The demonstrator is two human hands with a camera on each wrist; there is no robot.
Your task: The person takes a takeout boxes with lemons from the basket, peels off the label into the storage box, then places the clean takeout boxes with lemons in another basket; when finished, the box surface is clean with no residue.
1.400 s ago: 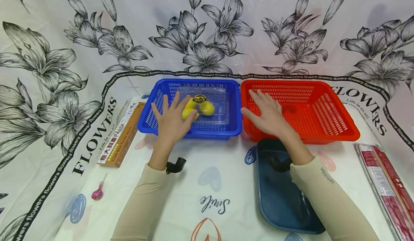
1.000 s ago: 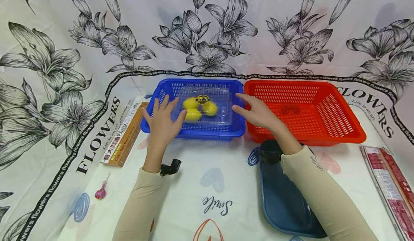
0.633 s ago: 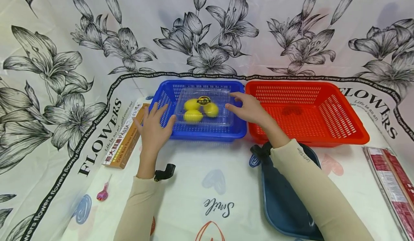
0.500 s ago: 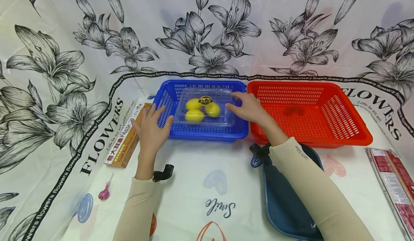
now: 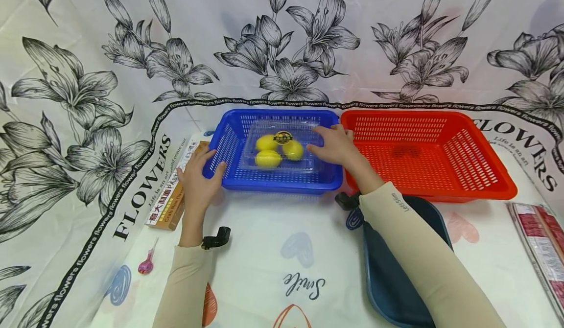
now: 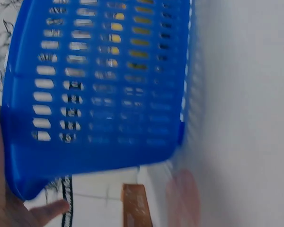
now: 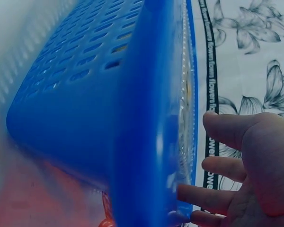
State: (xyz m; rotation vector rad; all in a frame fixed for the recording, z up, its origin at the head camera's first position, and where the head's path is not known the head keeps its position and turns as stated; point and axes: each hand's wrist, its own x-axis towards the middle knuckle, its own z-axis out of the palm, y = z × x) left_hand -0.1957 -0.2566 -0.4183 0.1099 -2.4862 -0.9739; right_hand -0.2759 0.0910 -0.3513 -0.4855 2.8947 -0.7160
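Note:
A clear plastic box with several yellow fruits under a black and gold label lies inside the blue basket. At the basket's left end is the left hand, fingers spread by the rim; whether it touches cannot be told. In the left wrist view that hand shows beside the corner of the blue basket. The right hand reaches over the basket's right rim with thumb and fingers apart, near the box's right end. The right wrist view shows that hand's fingers extended beside the rim.
Right of the blue basket stands a red basket, with a dark blue tray in front, partly under the right forearm. A pasta box and a lollipop lie left. A red and white package lies far right.
The left hand has moved left and down from over the blue basket to its left end. The right hand has come from the red basket to the blue basket's right rim.

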